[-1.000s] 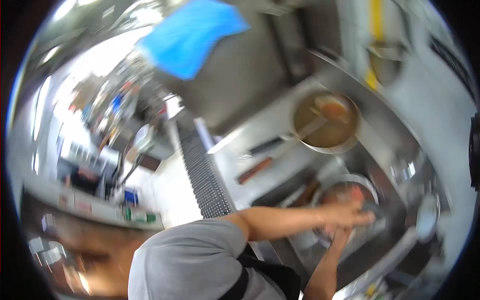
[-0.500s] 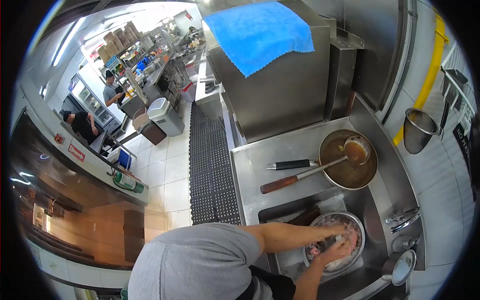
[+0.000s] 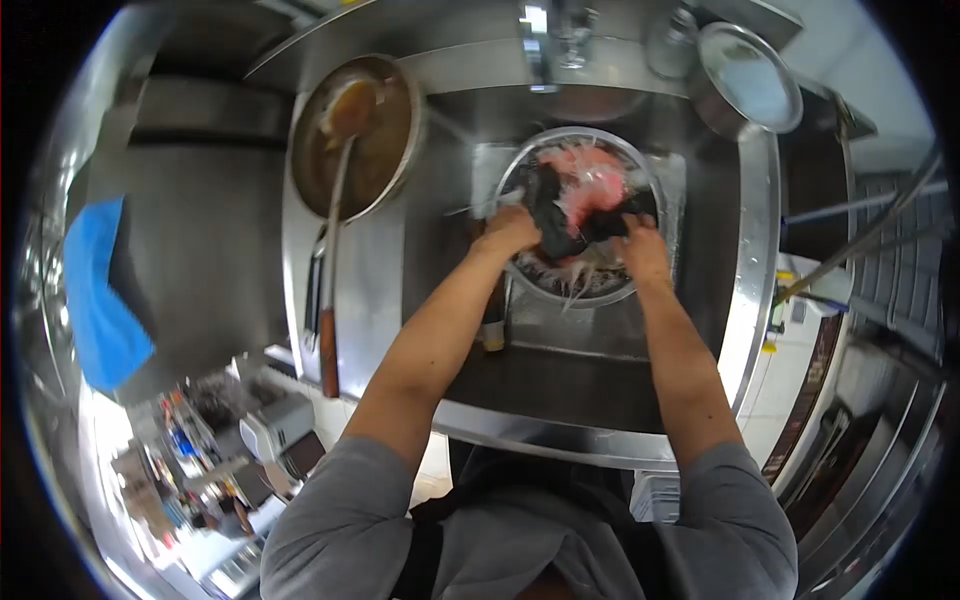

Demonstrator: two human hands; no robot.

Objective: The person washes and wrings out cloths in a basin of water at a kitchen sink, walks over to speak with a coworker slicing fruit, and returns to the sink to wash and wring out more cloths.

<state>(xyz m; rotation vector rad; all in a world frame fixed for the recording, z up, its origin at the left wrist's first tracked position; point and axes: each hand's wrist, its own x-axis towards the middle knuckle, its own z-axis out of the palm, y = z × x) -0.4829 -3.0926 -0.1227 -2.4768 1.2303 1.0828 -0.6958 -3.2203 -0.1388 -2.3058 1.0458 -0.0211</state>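
Observation:
A round metal basin [image 3: 643, 160] stands in the sink [image 3: 600, 390], holding foamy water. In it lies a soaked dark cloth [image 3: 548, 205] with a pink-red piece [image 3: 592, 185] across it; whether they are one item I cannot tell. At the basin's left side, my left hand [image 3: 512, 230] is closed on the dark cloth's edge. My right hand [image 3: 642, 245] grips the same cloth at the right side, fingers bent into the basin. Blur and foam hide some fingertips.
Left of the sink sits a pan of brown liquid [image 3: 380, 165], with a wooden-handled ladle [image 3: 331, 290] resting in it and a black-handled utensil [image 3: 314, 290] alongside. A faucet [image 3: 537, 45] rises behind. A saucepan [image 3: 715, 105] stands back right. A blue cloth [image 3: 95, 290] hangs far left.
My view has swung right and down over the sink. My hands, close together in the basin before, are now spread to opposite sides with the cloth stretched between them.

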